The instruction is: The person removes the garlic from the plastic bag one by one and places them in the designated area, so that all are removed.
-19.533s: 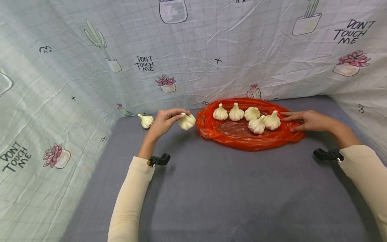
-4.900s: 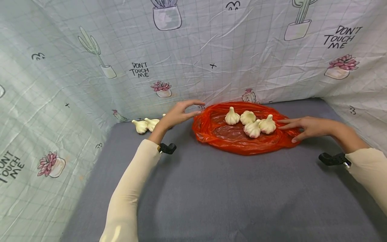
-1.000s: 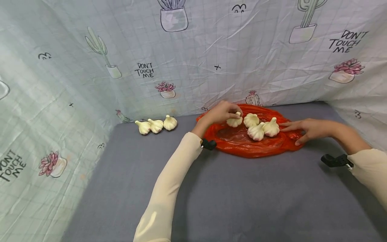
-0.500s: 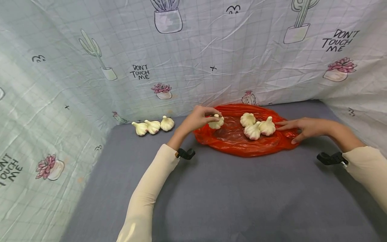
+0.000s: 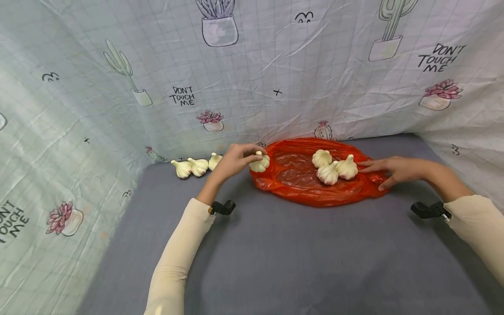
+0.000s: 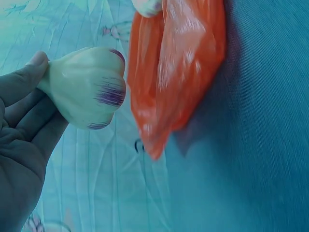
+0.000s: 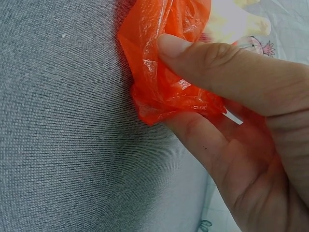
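My left hand [image 5: 233,162] pinches a garlic bulb [image 5: 260,164] by its stem, just off the left end of a red plastic bag. In the left wrist view, thumb and fingers close on the neck of this pale bulb [image 6: 89,89] with purple streaks. The red bag [image 5: 315,200] lies spread with its mouth up, and three bulbs [image 5: 328,174] cluster in its right part. My right hand [image 5: 401,169] is at the bag's right end. In the right wrist view its thumb lies over the crumpled plastic [image 7: 149,92] and its fingers under, gripping it.
Three more garlic bulbs [image 5: 198,166] stand in a row on the grey table [image 5: 307,253] at the back left, the rightmost partly behind my left hand. A printed cloth [image 5: 244,78] rises close behind the bag and along both sides.
Over the last second, my left hand lifted a bulb from the bag and carried it left past its edge. Since the oldest frame, the left row grew from one bulb to three. The right hand stayed.
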`<action>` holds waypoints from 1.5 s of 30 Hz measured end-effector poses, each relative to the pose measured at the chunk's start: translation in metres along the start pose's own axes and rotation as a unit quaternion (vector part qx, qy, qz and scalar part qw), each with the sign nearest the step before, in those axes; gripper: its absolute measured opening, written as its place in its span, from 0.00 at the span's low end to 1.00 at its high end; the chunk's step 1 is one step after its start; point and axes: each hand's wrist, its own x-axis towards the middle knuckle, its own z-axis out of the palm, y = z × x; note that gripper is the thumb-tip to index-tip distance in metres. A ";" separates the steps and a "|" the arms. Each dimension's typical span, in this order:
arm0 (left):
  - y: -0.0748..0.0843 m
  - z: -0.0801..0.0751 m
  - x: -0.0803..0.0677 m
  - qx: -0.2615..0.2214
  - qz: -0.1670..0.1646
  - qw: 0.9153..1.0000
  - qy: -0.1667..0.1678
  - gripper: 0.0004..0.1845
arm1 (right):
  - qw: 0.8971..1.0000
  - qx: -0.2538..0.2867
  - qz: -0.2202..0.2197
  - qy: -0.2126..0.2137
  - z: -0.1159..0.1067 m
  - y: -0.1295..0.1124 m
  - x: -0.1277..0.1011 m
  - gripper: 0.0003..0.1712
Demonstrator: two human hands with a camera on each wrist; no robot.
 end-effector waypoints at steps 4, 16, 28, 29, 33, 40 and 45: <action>-0.005 -0.011 -0.015 0.028 -0.006 1.000 0.010 0.11 | 1.000 -0.003 -0.006 0.002 0.002 -0.001 0.001 0.37; -0.012 -0.035 -0.054 0.036 -0.023 0.998 0.044 0.11 | 1.000 0.010 -0.002 -0.017 0.002 0.001 0.003 0.39; -0.016 -0.049 -0.093 0.006 -0.029 0.997 0.066 0.15 | 1.000 0.023 0.003 -0.010 0.006 0.002 -0.001 0.39; -0.014 -0.051 -0.095 0.004 -0.030 0.997 0.068 0.15 | 1.000 0.023 0.002 -0.007 0.006 0.003 -0.002 0.39; -0.002 -0.058 -0.106 0.008 -0.033 0.996 0.077 0.14 | 1.000 0.020 -0.007 0.009 0.007 0.005 -0.002 0.38; -0.003 -0.069 -0.119 0.035 -0.048 0.994 0.090 0.14 | 0.999 0.032 -0.001 0.016 0.006 0.006 -0.003 0.38; -0.024 -0.073 -0.126 0.046 -0.045 0.993 0.101 0.14 | 0.999 0.038 0.001 0.019 0.005 0.006 -0.004 0.37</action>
